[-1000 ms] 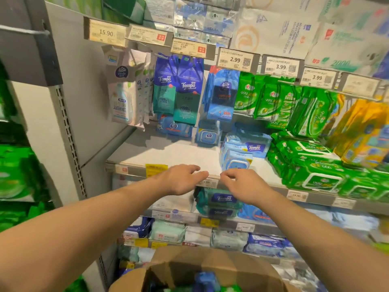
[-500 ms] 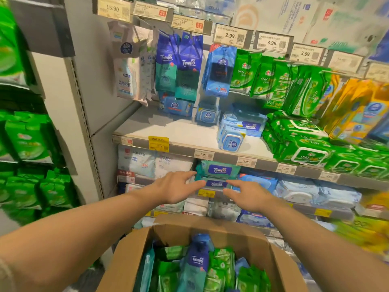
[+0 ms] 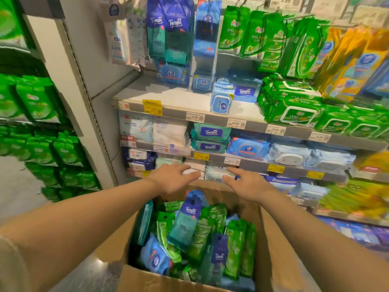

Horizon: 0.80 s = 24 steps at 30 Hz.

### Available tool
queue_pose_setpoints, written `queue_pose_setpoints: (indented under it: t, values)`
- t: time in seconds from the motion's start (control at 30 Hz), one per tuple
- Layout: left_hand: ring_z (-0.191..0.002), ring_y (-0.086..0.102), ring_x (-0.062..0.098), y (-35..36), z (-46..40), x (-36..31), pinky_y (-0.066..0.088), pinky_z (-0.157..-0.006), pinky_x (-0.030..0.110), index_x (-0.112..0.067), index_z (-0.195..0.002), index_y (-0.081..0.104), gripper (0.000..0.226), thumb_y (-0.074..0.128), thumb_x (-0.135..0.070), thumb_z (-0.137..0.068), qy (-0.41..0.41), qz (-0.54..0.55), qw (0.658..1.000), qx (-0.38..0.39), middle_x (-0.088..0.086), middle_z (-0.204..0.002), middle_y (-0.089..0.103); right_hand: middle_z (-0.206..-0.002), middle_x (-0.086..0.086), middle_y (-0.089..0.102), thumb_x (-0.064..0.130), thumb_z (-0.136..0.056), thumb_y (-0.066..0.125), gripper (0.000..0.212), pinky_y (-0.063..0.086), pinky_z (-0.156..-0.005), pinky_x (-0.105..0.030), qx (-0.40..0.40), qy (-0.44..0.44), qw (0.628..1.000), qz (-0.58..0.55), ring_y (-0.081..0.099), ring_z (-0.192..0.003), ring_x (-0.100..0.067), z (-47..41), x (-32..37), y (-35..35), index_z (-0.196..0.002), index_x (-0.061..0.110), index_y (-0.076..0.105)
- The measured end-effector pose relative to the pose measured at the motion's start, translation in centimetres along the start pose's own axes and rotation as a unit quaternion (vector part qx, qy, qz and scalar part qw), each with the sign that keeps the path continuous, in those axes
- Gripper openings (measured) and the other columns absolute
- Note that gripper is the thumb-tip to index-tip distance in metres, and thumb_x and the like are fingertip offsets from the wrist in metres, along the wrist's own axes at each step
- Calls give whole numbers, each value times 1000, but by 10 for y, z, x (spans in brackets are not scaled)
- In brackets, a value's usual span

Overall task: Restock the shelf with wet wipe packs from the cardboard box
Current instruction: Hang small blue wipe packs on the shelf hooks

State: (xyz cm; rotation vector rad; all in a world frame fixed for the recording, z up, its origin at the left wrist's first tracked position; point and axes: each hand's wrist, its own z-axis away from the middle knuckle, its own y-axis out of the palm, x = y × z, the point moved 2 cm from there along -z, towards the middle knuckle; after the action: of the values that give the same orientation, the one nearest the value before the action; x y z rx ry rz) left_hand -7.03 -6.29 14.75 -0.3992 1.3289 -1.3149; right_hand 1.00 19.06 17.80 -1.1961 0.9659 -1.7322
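Observation:
An open cardboard box (image 3: 271,245) stands below me, full of green, blue and teal wet wipe packs. A teal-and-blue Tempo pack (image 3: 186,220) lies tilted on top of the pile. My left hand (image 3: 172,179) and my right hand (image 3: 245,184) hover side by side above the box's far edge, palms down, fingers apart, holding nothing. Ahead is the grey shelf (image 3: 174,111), with a bare patch at its left and blue Tempo packs (image 3: 235,92) and green 999 packs (image 3: 294,102) further right.
Packs hang from hooks above the shelf (image 3: 170,28). Lower shelves hold white, teal and blue packs (image 3: 210,137). A neighbouring rack of green packs (image 3: 37,123) stands at the left behind a grey upright (image 3: 84,91). Grey floor shows at the lower left.
The view has tilted down, so more of the box shows. Both hands have dropped from the upper shelf's front edge to just above the box, still empty.

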Motion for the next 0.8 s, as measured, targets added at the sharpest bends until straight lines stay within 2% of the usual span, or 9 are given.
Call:
queue_pose_setpoints:
  t: [0.2, 0.27, 0.37, 0.47, 0.63, 0.8]
  values:
    - [-148, 40, 24, 34, 31, -1, 33, -120, 46, -39, -155, 40, 98, 24, -97, -78, -16, 12, 1000, -5, -6, -162, 42, -158, -4, 45, 70, -97, 41, 66, 34, -117, -39, 22, 13, 999, -27, 42, -144, -29, 22, -23, 30, -155, 39, 38]
    - [-146, 41, 25, 45, 38, 6, 35, -119, 48, -44, -154, 41, 103, 19, -102, -72, -27, 7, 1000, -2, -8, -161, 44, -158, -1, 46, 70, -97, 40, 67, 35, -117, -38, 32, 1, 999, -16, 44, -143, -27, 28, -26, 41, -155, 38, 38]
    - [-148, 38, 25, 61, 46, 21, 32, -121, 49, -40, -155, 40, 117, 15, -108, -62, -50, 34, 998, 14, -8, -162, 43, -158, 0, 45, 64, -100, 44, 65, 32, -115, -31, 54, 8, 998, -40, 43, -143, -22, 35, -28, 54, -157, 34, 38]
    - [-149, 37, 27, 74, 51, 30, 32, -121, 48, -39, -156, 39, 106, 21, -102, -73, -64, 51, 996, 30, -8, -161, 43, -154, 0, 50, 67, -98, 44, 64, 37, -110, -31, 73, 35, 994, -70, 49, -138, -22, 38, -33, 70, -155, 39, 38]
    - [-147, 40, 23, 88, 49, 40, 32, -118, 43, -33, -157, 41, 92, 27, -91, -86, -52, 66, 995, 45, -7, -161, 44, -129, 3, 69, 70, -96, 43, 63, 46, -91, -33, 58, 49, 995, -64, 63, -116, -19, 36, -42, 93, -152, 41, 44]
    - [-146, 42, 23, 97, 34, 56, 33, -119, 42, -28, -155, 45, 91, 26, -88, -88, -34, 70, 995, 61, -6, -160, 45, -145, 3, 59, 69, -97, 44, 65, 43, -106, -33, 50, 63, 995, -67, 56, -131, -20, 28, -40, 101, -151, 33, 48]
